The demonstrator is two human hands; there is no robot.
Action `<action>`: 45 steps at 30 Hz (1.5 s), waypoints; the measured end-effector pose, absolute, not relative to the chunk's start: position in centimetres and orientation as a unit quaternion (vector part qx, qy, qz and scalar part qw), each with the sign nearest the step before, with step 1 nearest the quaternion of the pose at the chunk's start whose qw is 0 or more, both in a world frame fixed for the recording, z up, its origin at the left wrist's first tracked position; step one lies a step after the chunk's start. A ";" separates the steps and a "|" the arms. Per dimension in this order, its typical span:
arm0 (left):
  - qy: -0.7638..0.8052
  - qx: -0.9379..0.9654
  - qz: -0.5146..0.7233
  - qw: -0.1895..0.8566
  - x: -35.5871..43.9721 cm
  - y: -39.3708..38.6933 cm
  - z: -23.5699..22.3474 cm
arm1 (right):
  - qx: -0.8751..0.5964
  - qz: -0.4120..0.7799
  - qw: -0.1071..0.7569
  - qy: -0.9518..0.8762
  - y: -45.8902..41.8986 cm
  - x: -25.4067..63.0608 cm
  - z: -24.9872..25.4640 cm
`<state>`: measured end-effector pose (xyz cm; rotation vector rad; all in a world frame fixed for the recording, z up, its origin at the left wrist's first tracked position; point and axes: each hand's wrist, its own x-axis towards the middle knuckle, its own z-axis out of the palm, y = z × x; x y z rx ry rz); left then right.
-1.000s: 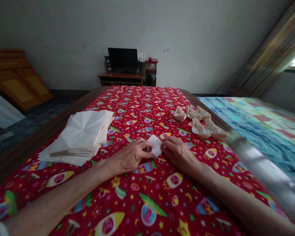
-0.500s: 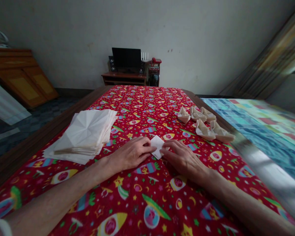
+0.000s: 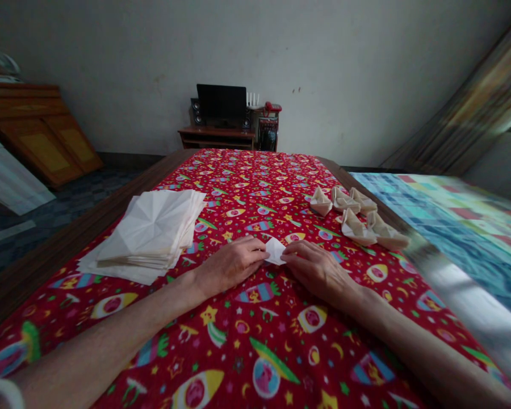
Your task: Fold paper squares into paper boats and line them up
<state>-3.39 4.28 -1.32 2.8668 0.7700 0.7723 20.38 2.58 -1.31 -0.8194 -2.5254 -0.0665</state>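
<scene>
A small folded white paper (image 3: 275, 251) lies at the middle of the red patterned cloth (image 3: 255, 318). My left hand (image 3: 238, 260) pinches its left edge between thumb and fingers. On the opposite edge, my right hand (image 3: 313, 264) is closed in the same way. Part of the paper is hidden under the fingertips. To the left of my left hand rests a stack of creased white paper sheets (image 3: 149, 227). Beyond my right hand stand several folded paper boats (image 3: 357, 227), grouped near the table's right side.
The cloth covers a table with a dark wooden edge (image 3: 89, 224). At the right is a surface with a blue checked cover (image 3: 426, 221). By the far wall stand a monitor (image 3: 221, 102) with speakers and a red telephone (image 3: 273, 107). A wooden cabinet (image 3: 38, 130) is at the left.
The small paper has gone from a diamond shape to a shorter, roughly triangular one. Both hands have shifted slightly and now grip its two sides. The stack and the boats remain in place.
</scene>
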 end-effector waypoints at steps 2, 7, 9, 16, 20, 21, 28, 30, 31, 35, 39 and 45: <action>0.271 0.918 0.283 0.056 -3.1 4.2 -1.6 | -0.335 0.037 0.278 -0.899 2.6 20.1 -1.3; 0.363 0.858 0.338 0.135 -2.6 4.3 -2.0 | -0.435 0.118 0.315 -0.835 2.8 19.6 -0.9; 0.390 0.840 0.345 0.154 -2.5 4.4 -2.2 | -0.465 0.105 0.302 -0.826 2.9 19.4 -0.9; 0.434 0.836 0.314 0.119 -1.9 4.4 -1.6 | -0.538 -0.012 0.227 -0.812 3.3 19.1 -1.6; 0.453 0.843 0.279 0.077 -1.3 4.6 -1.4 | -0.557 -0.043 0.179 -0.810 3.6 19.0 -1.4; 0.456 0.847 0.266 0.060 -1.2 4.6 -1.5 | -0.558 -0.044 0.169 -0.811 3.6 19.0 -1.3; 0.457 0.855 0.245 0.020 -1.5 4.2 -1.2 | -0.564 -0.032 0.144 -0.813 3.7 18.9 -0.7; 0.432 0.866 0.252 -0.006 -1.6 4.0 -1.0 | -0.565 -0.028 0.141 -0.812 3.7 18.9 -0.6; 0.410 0.877 0.248 -0.023 -1.6 3.9 -0.9 | -0.566 -0.028 0.140 -0.812 3.7 18.9 -0.6; 0.306 0.931 0.189 -0.060 -1.6 3.7 -0.9 | -0.570 -0.038 0.136 -0.810 3.7 18.9 -0.7; 0.299 0.944 0.136 -0.039 -1.8 3.4 -1.2 | -0.564 -0.050 0.169 -0.807 3.7 19.0 -1.3; 0.318 0.944 0.089 -0.014 -2.3 3.2 -1.5 | -0.544 -0.063 0.200 -0.812 3.3 18.9 -1.6</action>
